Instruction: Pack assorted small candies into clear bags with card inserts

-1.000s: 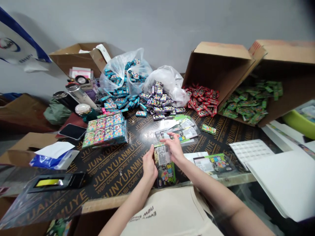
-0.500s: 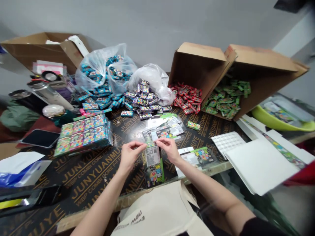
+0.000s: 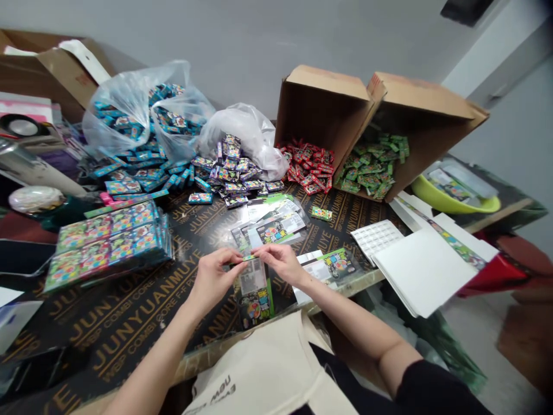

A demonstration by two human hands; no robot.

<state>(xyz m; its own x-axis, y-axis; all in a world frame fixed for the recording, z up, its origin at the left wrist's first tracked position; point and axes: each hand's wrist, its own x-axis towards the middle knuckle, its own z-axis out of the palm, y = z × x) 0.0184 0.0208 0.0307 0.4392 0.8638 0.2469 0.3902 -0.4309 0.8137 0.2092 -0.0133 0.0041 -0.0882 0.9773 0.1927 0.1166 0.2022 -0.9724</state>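
Observation:
A flat printed packet (image 3: pixel 256 305), black and green with a grey patch, lies in front of me near the table's front edge. At its far end my left hand (image 3: pixel 219 275) pinches the rim between thumb and fingers. My right hand (image 3: pixel 281 265) pinches the same rim just beside it, the fingertips of both hands almost touching. A thin greenish strip shows between the fingertips; whether it is part of the packet I cannot tell. Beyond my hands lies a fanned pile of similar packets (image 3: pixel 276 227). More packets (image 3: pixel 339 265) lie right of my right forearm.
Blue (image 3: pixel 147 173), purple (image 3: pixel 235 173), red (image 3: pixel 309 164) and green (image 3: pixel 371 167) small packs form heaps along the back, some in plastic bags, some in tipped cardboard boxes (image 3: pixel 328 80). Stacked multicoloured packs (image 3: pixel 112 236) stand left. White cards (image 3: pixel 425 271) overhang the right edge.
The camera view has turned slightly right, so things appear shifted left. Both hands keep their pinch on the packet's far rim, with the fingertips a little closer together.

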